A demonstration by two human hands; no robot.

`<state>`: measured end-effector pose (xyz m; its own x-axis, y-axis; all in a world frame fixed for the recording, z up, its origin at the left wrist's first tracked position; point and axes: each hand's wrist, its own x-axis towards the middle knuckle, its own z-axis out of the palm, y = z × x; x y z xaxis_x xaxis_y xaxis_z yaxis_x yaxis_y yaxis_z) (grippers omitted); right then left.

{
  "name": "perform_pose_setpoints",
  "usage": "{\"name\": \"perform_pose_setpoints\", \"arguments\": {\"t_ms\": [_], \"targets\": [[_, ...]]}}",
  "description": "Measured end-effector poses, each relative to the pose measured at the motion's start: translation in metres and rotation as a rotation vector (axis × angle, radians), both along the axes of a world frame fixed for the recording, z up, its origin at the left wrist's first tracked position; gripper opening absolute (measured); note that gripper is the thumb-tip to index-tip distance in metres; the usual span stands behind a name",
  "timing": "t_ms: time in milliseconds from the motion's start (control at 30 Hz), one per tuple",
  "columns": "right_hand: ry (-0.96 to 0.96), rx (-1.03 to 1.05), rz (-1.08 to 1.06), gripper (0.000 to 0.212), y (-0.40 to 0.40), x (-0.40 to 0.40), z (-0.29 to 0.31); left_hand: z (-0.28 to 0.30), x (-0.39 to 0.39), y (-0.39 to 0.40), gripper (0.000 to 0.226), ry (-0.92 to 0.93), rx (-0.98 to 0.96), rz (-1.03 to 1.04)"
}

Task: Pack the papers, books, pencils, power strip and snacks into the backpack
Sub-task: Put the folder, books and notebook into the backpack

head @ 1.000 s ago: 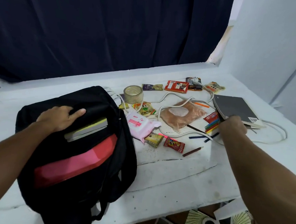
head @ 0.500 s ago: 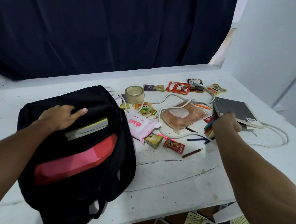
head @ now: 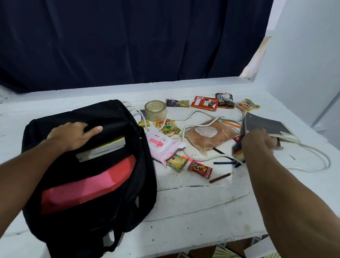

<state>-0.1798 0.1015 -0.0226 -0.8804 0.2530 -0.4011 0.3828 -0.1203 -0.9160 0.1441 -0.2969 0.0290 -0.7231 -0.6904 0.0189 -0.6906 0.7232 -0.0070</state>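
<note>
A black backpack (head: 66, 218) lies open at the left of the white table (head: 190, 212). Books (head: 103, 147) and a red folder (head: 91, 186) show in its mouth. My left hand (head: 74, 135) grips the backpack's upper rim. My right hand (head: 259, 142) holds the near edge of a dark grey book (head: 266, 125) at the right, its left side tilted up off the table. Coloured pencils (head: 237, 150) lie under that hand, loose pencils (head: 221, 177) nearer me. A white power cord (head: 203, 115) loops across the table among snack packets (head: 199, 169).
A tape roll (head: 155, 110), a pink wipes pack (head: 160, 146), a brown pouch (head: 208, 136) and more snack packets (head: 206, 103) lie mid-table. A dark curtain (head: 130, 38) hangs behind, a white wall (head: 316, 57) stands at the right. The table's front edge is near me.
My right hand slid along the grey book's near edge and its left side lifted off the table. My left hand stayed on the backpack rim.
</note>
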Motion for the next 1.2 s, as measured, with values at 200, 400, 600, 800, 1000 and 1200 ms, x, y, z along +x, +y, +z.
{"name": "perform_pose_setpoints", "arguments": {"t_ms": [200,400,600,800,1000,1200], "targets": [[-0.056,0.164,-0.278,0.027,-0.012,0.007,0.030,-0.003,0.001,-0.002,0.096,0.008,0.004,0.004],[0.070,0.192,-0.301,0.035,-0.023,0.009,0.027,-0.002,0.003,0.001,0.098,0.018,0.019,0.010],[0.253,0.047,-0.329,0.024,-0.035,0.014,0.043,-0.002,0.004,0.001,0.103,0.021,0.034,0.030],[0.433,0.012,-0.222,0.028,-0.065,0.030,0.065,-0.001,0.004,0.005,0.098,0.033,0.046,0.035],[0.550,-0.137,0.083,0.017,-0.115,0.087,0.096,0.003,0.006,0.009,0.089,0.029,0.067,0.025],[0.164,-0.745,0.719,0.011,-0.143,0.140,0.103,0.004,0.010,-0.002,0.066,0.037,0.180,0.009]]}}
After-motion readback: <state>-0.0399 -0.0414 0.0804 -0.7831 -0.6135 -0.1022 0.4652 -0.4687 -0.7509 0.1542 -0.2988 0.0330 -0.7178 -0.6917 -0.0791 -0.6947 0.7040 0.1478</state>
